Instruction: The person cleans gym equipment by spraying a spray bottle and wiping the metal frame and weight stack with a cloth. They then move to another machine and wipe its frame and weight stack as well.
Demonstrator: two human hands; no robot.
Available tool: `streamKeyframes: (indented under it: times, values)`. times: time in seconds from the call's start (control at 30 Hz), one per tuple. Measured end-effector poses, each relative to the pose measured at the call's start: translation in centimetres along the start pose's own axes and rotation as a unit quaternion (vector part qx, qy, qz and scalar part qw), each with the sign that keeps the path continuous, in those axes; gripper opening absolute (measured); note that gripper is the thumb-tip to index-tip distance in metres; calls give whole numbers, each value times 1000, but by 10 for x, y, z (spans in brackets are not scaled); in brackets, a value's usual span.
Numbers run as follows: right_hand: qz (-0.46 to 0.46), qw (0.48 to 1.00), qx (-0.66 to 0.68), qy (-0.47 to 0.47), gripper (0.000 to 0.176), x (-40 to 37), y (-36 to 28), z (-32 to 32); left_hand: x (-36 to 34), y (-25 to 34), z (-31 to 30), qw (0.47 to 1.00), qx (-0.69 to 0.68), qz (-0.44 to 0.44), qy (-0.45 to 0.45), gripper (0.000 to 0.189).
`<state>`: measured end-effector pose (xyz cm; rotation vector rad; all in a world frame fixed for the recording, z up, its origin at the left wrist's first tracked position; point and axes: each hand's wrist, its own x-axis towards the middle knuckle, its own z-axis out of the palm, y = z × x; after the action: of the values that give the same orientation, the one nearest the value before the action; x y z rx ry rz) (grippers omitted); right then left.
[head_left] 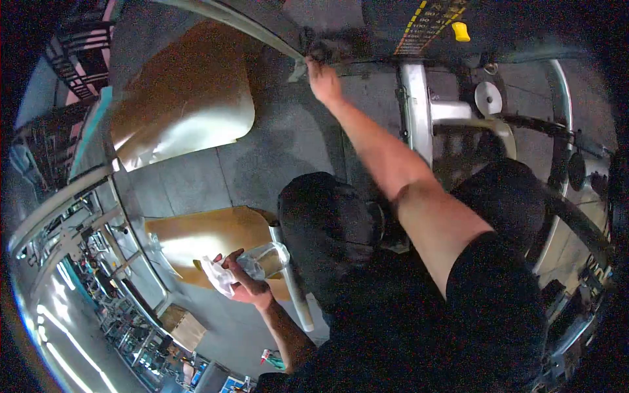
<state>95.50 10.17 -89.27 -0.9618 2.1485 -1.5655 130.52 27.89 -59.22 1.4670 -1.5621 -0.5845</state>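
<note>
- Left hand (247, 284): fingers curled around a clear plastic bottle (270, 259) and crumpled white cloth (219, 278).
- Right hand (324, 82): at a long grey metal bar (253, 27); I cannot tell my fingers' opening.

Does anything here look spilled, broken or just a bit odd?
Nothing clearly spilled or damaged stands out. The bar by the right hand looks bowed, but the wide lens probably causes that. The bright white patch on the upper brown panel might resemble a spill, yet looks like glare.
</note>
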Motion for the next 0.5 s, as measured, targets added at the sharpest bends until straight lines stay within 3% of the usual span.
streamKeyframes:
  times: [0.07,0.13,0.2,0.27,0.3,0.33,0.4,0.47,0.5]
  values:
    - [88,986,-128,-68,54,27,16,-10,2,-3,-3,999,27,47,-1,26]
    - [156,984,-35,-76,58,71,33,-32,4,-4,-6,994,91,59,-7,25]
    - [122,989,-7,-78,63,61,42,-19,3,-5,-5,998,33,43,28,25]
    - [99,992,-23,71,63,10,11,-6,1,-16,-17,995,100,11,-4,36]
    - [144,988,38,50,57,-11,-22,-11,-1,-16,-15,997,82,2,15,34]
    - [190,976,99,26,63,-23,-47,-17,-3,-15,-13,996,83,0,15,34]
    - [170,980,93,34,66,-11,-31,-12,-4,-11,-14,999,29,10,-9,32]
    - [168,974,-41,-144,66,19,-8,-30,3,-5,-18,995,83,35,-39,32]
    - [130,975,-143,-113,68,35,35,-8,5,-2,-12,995,84,34,-37,32]
